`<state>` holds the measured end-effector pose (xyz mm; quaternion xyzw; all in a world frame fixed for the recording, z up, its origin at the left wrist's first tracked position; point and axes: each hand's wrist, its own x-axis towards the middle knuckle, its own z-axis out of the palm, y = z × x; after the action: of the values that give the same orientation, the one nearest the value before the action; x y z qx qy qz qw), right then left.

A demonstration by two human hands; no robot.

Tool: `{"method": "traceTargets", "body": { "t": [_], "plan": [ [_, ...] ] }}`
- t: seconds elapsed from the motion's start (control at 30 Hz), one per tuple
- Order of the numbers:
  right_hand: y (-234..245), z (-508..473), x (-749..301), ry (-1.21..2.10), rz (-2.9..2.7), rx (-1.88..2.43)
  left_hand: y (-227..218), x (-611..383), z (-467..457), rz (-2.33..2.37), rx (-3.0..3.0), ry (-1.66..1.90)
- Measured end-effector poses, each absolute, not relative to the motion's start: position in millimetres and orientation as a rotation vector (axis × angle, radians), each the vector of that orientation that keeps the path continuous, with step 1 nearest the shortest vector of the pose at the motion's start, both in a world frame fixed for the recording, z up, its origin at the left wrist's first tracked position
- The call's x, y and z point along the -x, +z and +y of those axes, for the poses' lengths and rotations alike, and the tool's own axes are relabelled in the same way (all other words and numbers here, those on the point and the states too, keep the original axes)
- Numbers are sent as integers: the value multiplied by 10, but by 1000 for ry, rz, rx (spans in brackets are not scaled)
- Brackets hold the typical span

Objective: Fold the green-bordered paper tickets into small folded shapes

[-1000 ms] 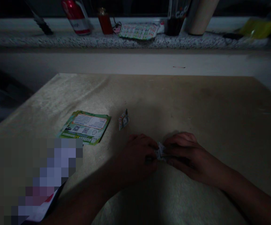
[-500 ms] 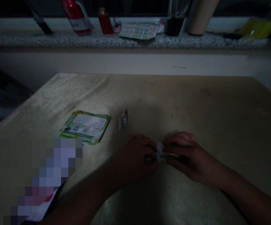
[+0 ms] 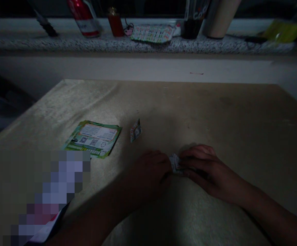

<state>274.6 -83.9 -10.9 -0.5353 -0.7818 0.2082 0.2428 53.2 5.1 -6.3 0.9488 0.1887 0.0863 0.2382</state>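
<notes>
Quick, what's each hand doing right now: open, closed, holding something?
Left hand: curled at the folded printed paper; its grip is hidden, can't tell.
Right hand: closed, holding that paper.

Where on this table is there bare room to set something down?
Mostly bare table: beyond the right hand to the far edge, and behind the green leaflets. Crowded: left of centre, where leaflets, small folded piece and left hand sit close together.
</notes>
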Motion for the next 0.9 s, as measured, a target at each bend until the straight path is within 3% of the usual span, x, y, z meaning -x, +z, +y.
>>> {"method": "traceTargets", "body": {
  "t": [0.37, 0.9],
  "plan": [
    [-96, -836, -2746, 550, -2142, 1453, -65, -566, 48, 866, -2123, 249],
    [-193, -833, -2715, 486, -2098, 1477, -123, -558, -11, 870, -2444, 321]
  ]
}}
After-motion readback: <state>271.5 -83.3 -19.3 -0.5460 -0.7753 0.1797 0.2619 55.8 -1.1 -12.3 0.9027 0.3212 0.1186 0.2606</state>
